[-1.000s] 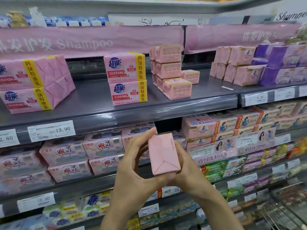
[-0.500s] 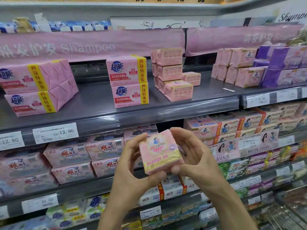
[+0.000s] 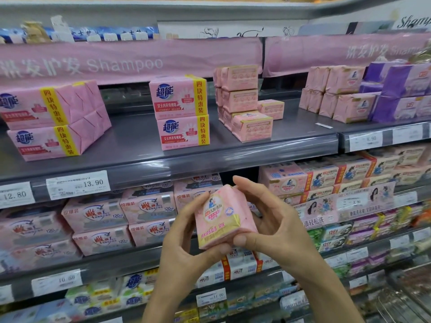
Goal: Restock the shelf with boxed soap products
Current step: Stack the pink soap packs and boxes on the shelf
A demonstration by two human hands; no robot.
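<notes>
Both hands hold one pink soap box [image 3: 220, 217] in front of the middle shelves, its printed face with a yellow corner turned toward me. My left hand [image 3: 186, 241] grips its left side and bottom with thumb and fingers. My right hand [image 3: 268, 220] wraps its right side, fingers curled over the top and thumb at the lower corner. On the grey upper shelf [image 3: 140, 145] stands a stack of matching pink soap boxes [image 3: 240, 101], with one more box [image 3: 253, 127] in front of it.
Two blue-logo four-packs [image 3: 182, 113] stand left of the stack, and two more [image 3: 53, 122] at the far left. Pink and purple boxes [image 3: 363, 94] fill the upper shelf's right end. Lower shelves are packed with soap packs [image 3: 121, 217]. A wire basket [image 3: 405, 297] shows at bottom right.
The hands turned the soap box from its plain pink end to its printed face. The box now sits slightly tilted, and the view has shifted a little lower.
</notes>
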